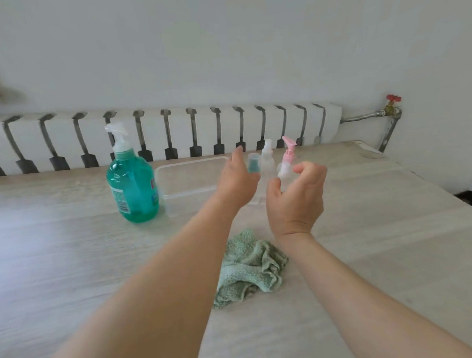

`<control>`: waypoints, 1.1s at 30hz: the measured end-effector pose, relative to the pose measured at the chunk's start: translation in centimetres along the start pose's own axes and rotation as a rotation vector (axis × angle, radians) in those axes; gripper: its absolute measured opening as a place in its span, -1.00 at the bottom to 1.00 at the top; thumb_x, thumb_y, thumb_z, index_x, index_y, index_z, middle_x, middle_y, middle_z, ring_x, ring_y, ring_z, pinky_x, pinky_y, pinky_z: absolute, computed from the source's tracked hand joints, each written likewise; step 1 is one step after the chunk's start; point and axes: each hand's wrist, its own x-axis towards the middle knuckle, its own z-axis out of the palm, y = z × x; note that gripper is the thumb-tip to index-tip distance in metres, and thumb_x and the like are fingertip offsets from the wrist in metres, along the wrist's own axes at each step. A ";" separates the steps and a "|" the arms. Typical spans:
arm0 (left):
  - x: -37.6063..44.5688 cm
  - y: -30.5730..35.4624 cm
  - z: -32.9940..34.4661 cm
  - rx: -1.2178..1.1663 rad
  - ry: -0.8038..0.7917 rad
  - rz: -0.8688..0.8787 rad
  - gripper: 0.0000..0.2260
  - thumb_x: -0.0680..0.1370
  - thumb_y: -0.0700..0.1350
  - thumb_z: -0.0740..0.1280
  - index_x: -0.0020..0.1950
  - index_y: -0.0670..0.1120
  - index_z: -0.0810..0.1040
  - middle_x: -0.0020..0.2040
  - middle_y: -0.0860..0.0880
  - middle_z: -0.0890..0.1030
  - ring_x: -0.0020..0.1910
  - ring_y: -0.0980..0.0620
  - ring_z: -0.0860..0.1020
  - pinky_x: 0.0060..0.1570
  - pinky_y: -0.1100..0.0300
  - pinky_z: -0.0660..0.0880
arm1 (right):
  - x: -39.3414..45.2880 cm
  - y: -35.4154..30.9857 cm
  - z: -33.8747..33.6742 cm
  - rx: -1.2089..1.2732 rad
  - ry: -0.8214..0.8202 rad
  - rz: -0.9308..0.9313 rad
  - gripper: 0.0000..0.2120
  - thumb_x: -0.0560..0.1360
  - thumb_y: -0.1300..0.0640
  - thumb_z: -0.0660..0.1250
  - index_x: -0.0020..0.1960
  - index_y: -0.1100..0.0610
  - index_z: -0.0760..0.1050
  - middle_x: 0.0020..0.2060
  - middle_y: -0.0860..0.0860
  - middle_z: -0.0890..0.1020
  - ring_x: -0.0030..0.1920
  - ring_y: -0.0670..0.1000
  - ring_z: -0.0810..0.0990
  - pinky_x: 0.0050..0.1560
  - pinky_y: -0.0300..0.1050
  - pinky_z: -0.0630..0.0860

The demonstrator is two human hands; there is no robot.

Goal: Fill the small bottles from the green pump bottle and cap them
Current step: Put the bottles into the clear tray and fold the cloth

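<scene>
Two hands are raised above the counter [67,260], near each other but not touching. The left hand [236,180] is held with its back to the camera; its fingers are hidden beyond the palm, so whether they grip anything cannot be told. A small bottle with green liquid [254,163] shows just past its right edge, blurred. The right hand [296,197] has its fingers loosely curled and spread, with the thumb apart; it holds nothing that can be seen.

The pump bottle [131,183] stands upright on the counter, well left of the hands, filled with green liquid and fitted with a white pump. Just beside it on the right lies a clear tray [185,193]. A clear bottle with a white top [267,160] and a clear bottle with a pink pump [288,158] stand upright beyond the hands, at the tray's right end; whether they stand inside the tray cannot be told.

A crumpled green cloth [249,267] lies on the counter below the hands. A white radiator [170,133] runs along the wall behind the counter, with a red valve [393,99] at its right.
</scene>
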 end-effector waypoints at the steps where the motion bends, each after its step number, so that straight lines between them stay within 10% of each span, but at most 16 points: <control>1: 0.3 0.3 0.5 0.010 -0.033 0.008 -0.37 0.53 -0.18 0.28 0.51 -0.05 0.03 0.44 -0.09 0.28 0.35 -0.11 0.34 0.24 0.05 0.34 | 0.4 0.6 -0.2 -0.021 -0.010 0.052 -0.66 0.35 0.23 0.38 0.06 0.32 0.37 -0.01 0.17 0.45 -0.14 0.17 0.48 -0.36 -0.15 0.19; 7: 0.6 0.1 1.3 -0.022 0.013 0.032 -0.42 0.43 -0.17 0.40 0.40 0.00 0.28 0.29 -0.09 0.42 0.17 -0.06 0.45 0.01 0.19 0.36 | 0.5 3.1 0.3 -0.213 -0.301 0.319 -0.37 0.33 -0.15 0.41 0.24 0.18 0.34 0.10 0.06 0.34 -0.10 0.10 0.51 -0.28 -0.10 0.32; 12: 0.3 0.3 1.2 -0.028 0.070 0.002 -0.67 0.46 -0.22 0.36 0.19 -0.08 0.40 0.05 -0.10 0.54 -0.05 -0.11 0.51 -0.10 0.08 0.50 | 0.0 3.9 0.7 -0.251 -0.489 0.272 -0.60 0.41 -0.11 0.35 0.12 0.10 0.41 -0.03 -0.04 0.33 -0.17 0.04 0.45 -0.25 -0.11 0.30; 23: 1.8 0.9 -7.3 -0.205 0.507 0.059 -0.68 0.52 -0.08 0.28 0.26 -0.04 0.37 -0.05 0.08 0.43 -0.05 0.04 0.43 -0.04 0.19 0.34 | 2.1 -2.1 4.0 0.163 -0.370 0.017 -0.74 0.42 0.00 0.35 -0.03 0.13 0.37 -0.19 -0.01 0.47 -0.23 0.01 0.43 -0.32 -0.12 0.24; 33: 5.7 -3.8 -8.0 -0.163 0.388 -0.080 -0.70 0.51 -0.13 0.33 0.22 -0.02 0.40 -0.02 -0.01 0.51 -0.06 -0.02 0.49 -0.06 0.14 0.45 | 3.3 -2.0 11.4 0.082 -0.651 0.047 -0.78 0.47 0.11 0.34 0.04 0.18 0.39 -0.12 -0.01 0.48 -0.11 0.04 0.45 -0.16 -0.13 0.28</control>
